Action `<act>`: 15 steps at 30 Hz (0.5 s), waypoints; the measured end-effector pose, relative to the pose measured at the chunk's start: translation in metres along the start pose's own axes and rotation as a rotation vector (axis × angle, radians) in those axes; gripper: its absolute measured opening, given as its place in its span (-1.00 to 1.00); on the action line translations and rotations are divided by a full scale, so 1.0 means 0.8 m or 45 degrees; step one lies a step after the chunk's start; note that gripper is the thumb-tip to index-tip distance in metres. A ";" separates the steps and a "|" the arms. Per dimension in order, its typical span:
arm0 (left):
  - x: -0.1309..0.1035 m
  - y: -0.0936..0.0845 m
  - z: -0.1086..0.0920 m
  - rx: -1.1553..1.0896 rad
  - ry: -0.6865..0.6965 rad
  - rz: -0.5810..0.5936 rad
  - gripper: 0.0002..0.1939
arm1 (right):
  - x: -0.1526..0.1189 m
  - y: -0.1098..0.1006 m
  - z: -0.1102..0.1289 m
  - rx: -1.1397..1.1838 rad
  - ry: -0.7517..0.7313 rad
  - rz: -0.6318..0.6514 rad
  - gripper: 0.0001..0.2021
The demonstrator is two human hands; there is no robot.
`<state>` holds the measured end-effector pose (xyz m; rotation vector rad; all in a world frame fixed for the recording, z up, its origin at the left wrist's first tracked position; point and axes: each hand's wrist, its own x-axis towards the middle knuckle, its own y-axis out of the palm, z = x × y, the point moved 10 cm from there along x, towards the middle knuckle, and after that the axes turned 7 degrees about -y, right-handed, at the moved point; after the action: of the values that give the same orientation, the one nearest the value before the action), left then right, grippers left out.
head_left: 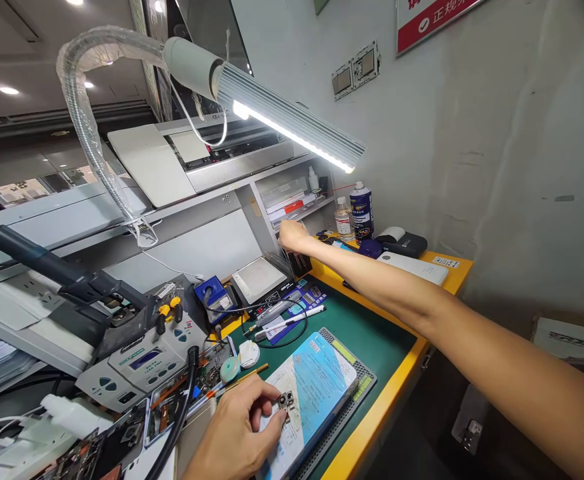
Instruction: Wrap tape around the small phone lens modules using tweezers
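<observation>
My left hand [245, 430] is closed in a pinch on a small phone camera module [285, 400] with dark lenses. It holds the module just over a thick block or book with a blue and white printed cover [317, 383]. My right hand [293, 237] is stretched far forward to the back of the desk, beside the shelf opening. Its fingers curl downward and are mostly hidden behind the back of the hand, so what they hold cannot be made out. A dark box with print [301, 262] stands right below that hand.
A lit lamp [292, 113] hangs above the green mat [387, 333]. At left stands a grey control station [142, 363] with a thick black hose [187, 393]. A spray can [362, 212] and bottle [343, 220] stand at the back right. A thin black cable loops over pens [292, 322].
</observation>
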<state>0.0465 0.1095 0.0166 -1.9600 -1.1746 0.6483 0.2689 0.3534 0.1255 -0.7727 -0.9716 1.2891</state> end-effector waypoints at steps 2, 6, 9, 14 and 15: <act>-0.001 0.000 -0.001 -0.003 -0.001 -0.001 -0.81 | -0.001 0.004 -0.001 0.032 0.004 0.035 -0.65; 0.000 0.000 -0.001 -0.011 -0.008 -0.002 -0.81 | -0.001 0.007 -0.008 0.073 0.005 0.077 -0.67; 0.001 0.000 -0.001 -0.016 -0.011 0.004 -0.80 | -0.001 0.006 -0.012 0.087 -0.001 0.075 -0.68; 0.001 0.001 0.002 -0.017 -0.019 0.012 -0.80 | -0.003 0.000 -0.011 0.089 -0.018 0.040 -0.67; 0.001 0.002 0.003 -0.018 -0.021 0.011 -0.79 | -0.003 -0.002 -0.009 0.089 -0.023 0.033 -0.67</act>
<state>0.0458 0.1103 0.0144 -1.9761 -1.1842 0.6635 0.2765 0.3508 0.1237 -0.7231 -0.9290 1.3477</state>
